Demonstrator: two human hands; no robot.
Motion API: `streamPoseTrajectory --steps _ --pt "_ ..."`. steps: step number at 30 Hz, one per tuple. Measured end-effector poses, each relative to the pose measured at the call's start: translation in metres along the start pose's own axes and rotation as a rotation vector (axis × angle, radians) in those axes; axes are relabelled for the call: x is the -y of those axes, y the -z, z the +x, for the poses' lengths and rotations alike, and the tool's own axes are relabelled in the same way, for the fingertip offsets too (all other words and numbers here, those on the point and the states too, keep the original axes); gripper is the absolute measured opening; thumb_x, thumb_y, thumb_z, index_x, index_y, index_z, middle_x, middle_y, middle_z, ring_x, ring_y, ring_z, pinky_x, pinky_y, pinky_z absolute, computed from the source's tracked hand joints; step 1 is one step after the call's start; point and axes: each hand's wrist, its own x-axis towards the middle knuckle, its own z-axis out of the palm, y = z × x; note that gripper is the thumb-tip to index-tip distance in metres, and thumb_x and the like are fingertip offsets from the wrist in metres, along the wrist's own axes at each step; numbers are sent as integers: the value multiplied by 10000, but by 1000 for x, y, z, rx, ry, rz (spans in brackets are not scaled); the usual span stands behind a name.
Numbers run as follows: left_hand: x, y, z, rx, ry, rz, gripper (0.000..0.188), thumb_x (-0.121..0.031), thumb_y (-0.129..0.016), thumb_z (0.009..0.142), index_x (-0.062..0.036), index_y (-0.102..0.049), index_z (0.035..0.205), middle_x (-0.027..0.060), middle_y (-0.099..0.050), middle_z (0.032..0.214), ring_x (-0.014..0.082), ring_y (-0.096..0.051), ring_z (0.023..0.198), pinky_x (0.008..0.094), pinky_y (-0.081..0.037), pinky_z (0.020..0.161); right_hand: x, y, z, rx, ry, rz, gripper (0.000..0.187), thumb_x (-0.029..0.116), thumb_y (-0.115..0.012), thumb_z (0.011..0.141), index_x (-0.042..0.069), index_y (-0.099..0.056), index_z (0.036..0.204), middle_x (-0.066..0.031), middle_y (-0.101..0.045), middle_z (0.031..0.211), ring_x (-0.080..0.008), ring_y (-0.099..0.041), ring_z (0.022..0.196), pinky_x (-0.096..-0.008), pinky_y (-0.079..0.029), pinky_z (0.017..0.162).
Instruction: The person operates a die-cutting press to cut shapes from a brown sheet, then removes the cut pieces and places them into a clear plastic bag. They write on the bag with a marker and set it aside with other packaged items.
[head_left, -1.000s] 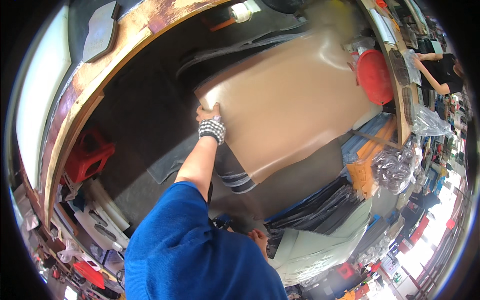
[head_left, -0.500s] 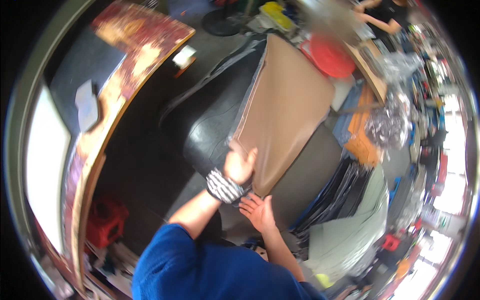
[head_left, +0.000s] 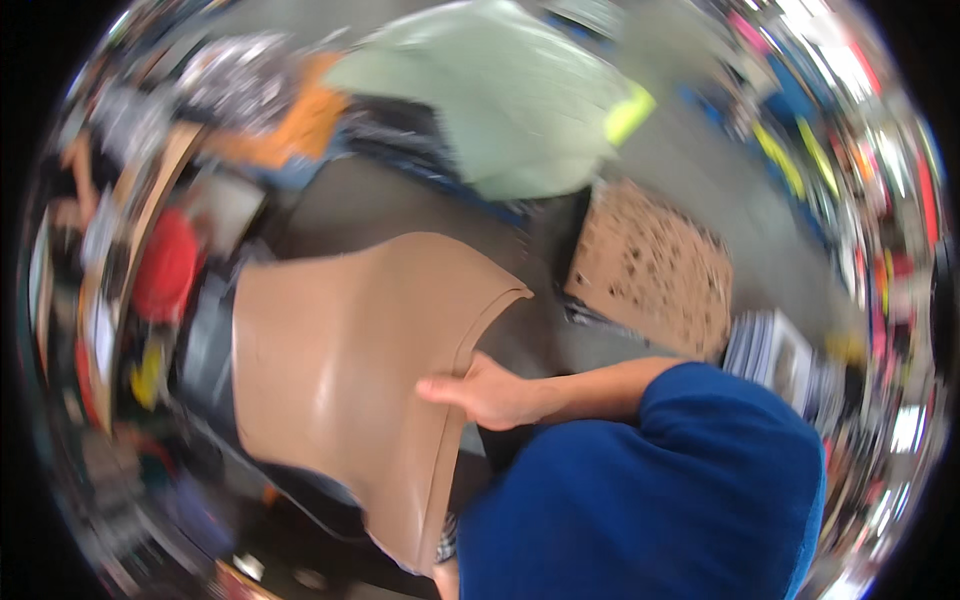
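My right hand (head_left: 490,392) grips the near edge of a brown leather-like sheet (head_left: 330,340). Its thumb lies on top and its fingers go underneath. The sheet bulges upward in the middle, and a folded or doubled edge runs along its near side. At the lower edge of the view shows my left wrist in a black-and-white band (head_left: 447,538), close to the sheet's near corner. The fingers of that hand are hidden behind the sheet. Black sheeting (head_left: 210,340) lies beneath the brown one.
A pale green sheet (head_left: 520,100) covers a dark stack beyond. A dark-spotted tan board (head_left: 655,270) lies to the right, near striped stacked material (head_left: 760,350). Left stand a red round stool-like thing (head_left: 165,265) and a bench edge (head_left: 150,200), with another person's arm (head_left: 80,170) beyond.
My view has swung round to the right. My right hand, open and off the brown sheet before, now holds its edge. The left hand has dropped out of sight behind the sheet.
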Motion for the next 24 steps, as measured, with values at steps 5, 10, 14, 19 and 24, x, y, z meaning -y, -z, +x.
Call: streamPoseTrajectory --steps 5,10,14,19,24 --pt "-3 -22 6 331 168 67 244 -139 -613 902 29 -667 1071 131 -695 988 275 -645 921 370 -515 805 42 54 -96 -45 365 -129 411 185 -642 941 9 -509 1288 -64 -614 1190 -134 -547 1113 -320 -455 955" --pt "-53 -98 0 627 153 164 239 -127 -619 891 34 -669 1062 122 -698 978 247 -646 904 354 -519 786 69 141 -205 -104 562 70 335 195 -618 961 13 -538 1230 -56 -627 1140 -133 -560 1070 -323 -458 948" --pt "-101 -182 -22 873 86 212 236 -117 -623 883 39 -671 1054 114 -700 970 224 -647 890 342 -522 770 67 198 -297 -222 681 67 249 200 -614 963 15 -601 1130 -43 -654 1038 -123 -584 983 -306 -482 873" --pt "-165 -261 -41 1148 -14 292 232 -105 -629 873 45 -673 1044 105 -702 960 195 -648 873 326 -526 751 67 260 -420 -495 906 59 176 174 -605 966 9 -658 994 -30 -671 927 -101 -602 877 -288 -494 769" --pt "-234 -281 -15 1412 -39 419 228 -92 -635 862 50 -675 1035 95 -704 949 166 -649 856 310 -530 732 73 295 -519 -657 1219 -138 186 89 -567 973 4 -618 816 0 -588 722 -77 -524 639 -277 -425 572"
